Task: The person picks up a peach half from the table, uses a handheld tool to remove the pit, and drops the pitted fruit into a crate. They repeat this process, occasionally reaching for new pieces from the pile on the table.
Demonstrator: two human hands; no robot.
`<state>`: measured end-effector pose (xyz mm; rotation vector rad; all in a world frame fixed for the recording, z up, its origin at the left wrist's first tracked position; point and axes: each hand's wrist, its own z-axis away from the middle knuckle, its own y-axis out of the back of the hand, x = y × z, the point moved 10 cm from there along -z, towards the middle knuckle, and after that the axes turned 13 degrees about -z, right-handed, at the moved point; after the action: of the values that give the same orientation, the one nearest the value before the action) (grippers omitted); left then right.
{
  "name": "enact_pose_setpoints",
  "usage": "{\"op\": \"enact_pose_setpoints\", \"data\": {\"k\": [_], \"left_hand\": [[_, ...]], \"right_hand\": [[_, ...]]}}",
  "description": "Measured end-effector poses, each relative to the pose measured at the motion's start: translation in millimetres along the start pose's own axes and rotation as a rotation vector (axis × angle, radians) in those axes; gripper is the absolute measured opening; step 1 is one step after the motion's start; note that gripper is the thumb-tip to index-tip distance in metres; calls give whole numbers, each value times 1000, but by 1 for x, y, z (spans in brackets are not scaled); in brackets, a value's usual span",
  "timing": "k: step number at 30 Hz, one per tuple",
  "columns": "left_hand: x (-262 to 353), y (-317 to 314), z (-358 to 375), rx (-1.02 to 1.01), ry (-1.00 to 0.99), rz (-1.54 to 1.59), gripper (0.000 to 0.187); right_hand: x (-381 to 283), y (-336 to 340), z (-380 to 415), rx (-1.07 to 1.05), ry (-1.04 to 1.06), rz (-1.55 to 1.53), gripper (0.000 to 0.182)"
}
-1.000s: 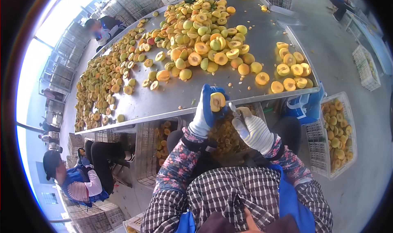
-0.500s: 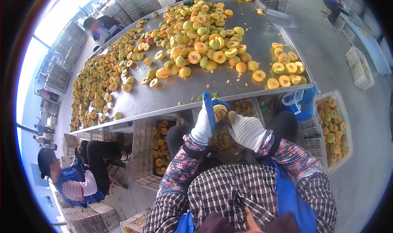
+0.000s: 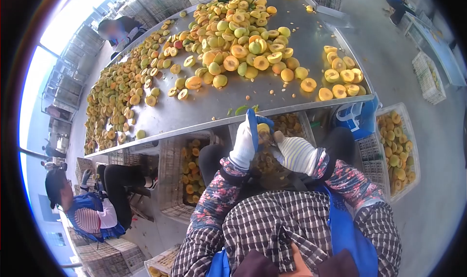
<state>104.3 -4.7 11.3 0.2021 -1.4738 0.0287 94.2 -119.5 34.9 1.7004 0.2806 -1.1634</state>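
Note:
My left hand (image 3: 244, 141), in a white glove with blue fingers, is closed around a yellow peach half (image 3: 263, 129) just below the table's front edge. Close beside it is my right hand (image 3: 296, 153), in a striped white glove, with its thumb at the fruit. The right fingers are curled, and what they grip is hidden from view. Under both hands, partly covered by them, sits a crate with more fruit (image 3: 287, 125). Green scraps (image 3: 242, 109) lie on the table just beyond my left fingertips.
A metal table (image 3: 194, 112) carries a big heap of peach halves (image 3: 233, 46) and a smaller group (image 3: 343, 77) at right. Fruit crates stand left (image 3: 168, 179) and right (image 3: 413, 175) of my legs. A blue container (image 3: 357, 119) hangs near the right corner. A co-worker (image 3: 90, 209) sits at left.
The peach half has turned in my left hand, so less of its cut face shows. Both hands stay together in nearly the same place. The seated co-worker at left has raised a hand.

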Motion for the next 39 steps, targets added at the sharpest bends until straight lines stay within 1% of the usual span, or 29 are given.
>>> {"op": "enact_pose_setpoints", "data": {"k": [2, 4, 5, 6, 8, 9, 10, 11, 12, 13, 16, 18, 20, 21, 22, 23, 24, 25, 26, 27, 28, 29, 30, 32, 33, 35, 36, 38, 39], "left_hand": [[-20, -3, -5, -47, 132, 39, 71], [-25, -5, -9, -72, 103, 36, 71], [-23, -2, -10, 5, -10, 13, 74], [-11, 1, -8, 79, -122, -11, 78], [-15, 0, -6, 97, -54, 21, 77], [-17, 1, -5, 108, -19, 6, 76], [-20, 2, -4, 118, 18, -9, 76], [-32, 0, -4, 57, 145, 30, 76], [-33, 1, -5, 44, 153, 25, 76], [-35, 0, -7, 16, 177, 23, 76], [-39, -5, -9, -23, 171, 60, 73], [-38, -4, -6, 18, 111, 10, 75], [-35, -3, -2, 39, 148, -89, 75], [-40, -5, -2, 7, 225, -78, 75], [-47, -7, 0, -23, 300, -64, 74], [-52, -7, 1, -76, 369, -4, 74], [-52, -10, -1, -79, 364, -2, 74], [-47, -8, -5, -35, 294, 20, 75], [-44, -6, -7, 10, 228, 42, 76], [-33, -9, -11, 1, 78, 56, 77], [-36, -8, -12, 3, 85, 56, 77], [-36, -7, -13, -10, 68, 30, 78], [-35, -6, -15, -23, 50, 5, 78], [-25, -6, -16, -49, 22, 7, 78], [-23, -8, -18, -73, 29, 7, 76], [-33, -10, -20, -117, 103, 44, 74], [-32, -11, -19, -116, 109, 44, 74], [-19, -11, -20, -69, 20, 23, 74], [-23, -13, -20, -77, 47, 39, 73]], "right_hand": [[16, -14, -1, 27, 15, -56, 30], [29, -23, 0, 113, -27, -357, 32], [31, -27, 1, 190, 89, -312, 33], [27, -26, 1, 193, 84, -317, 33], [22, -22, 0, 195, 43, -281, 30], [28, -25, -2, 90, -54, -168, 29], [35, -23, -5, 99, -63, -176, 29], [44, -32, -8, 37, -65, -128, 28], [49, -40, -9, -27, -67, -80, 27], [26, -20, -5, -20, -104, -94, 29], [32, -25, -2, 95, -60, -209, 32], [43, -31, -1, 89, -56, -255, 36], [58, -55, -3, -151, -96, -237, 39], [56, -43, -4, -166, -179, -123, 36], [58, -45, -4, -171, -132, -110, 34], [55, -42, -3, -142, -128, -159, 34], [51, -39, -3, -115, -118, -204, 35], [50, -42, -6, -14, -48, -332, 34], [59, -51, -5, -14, -48, -332, 34], [52, -49, -6, 14, -8, -430, 32], [47, -49, -7, 41, 30, -531, 30], [52, -52, -8, 10, -14, -672, 29], [34, -30, -5, 29, 44, -742, 32], [42, -37, -9, -18, -74, -1058, 35], [39, -28, -9, -25, -71, -1056, 35], [40, -52, 11, -335, -542, -1401, 36], [34, -54, 13, -338, -546, -1405, 36], [30, -54, 14, -210, -587, -1572, 35], [28, -54, 15, -244, -585, -1637, 34]]}}
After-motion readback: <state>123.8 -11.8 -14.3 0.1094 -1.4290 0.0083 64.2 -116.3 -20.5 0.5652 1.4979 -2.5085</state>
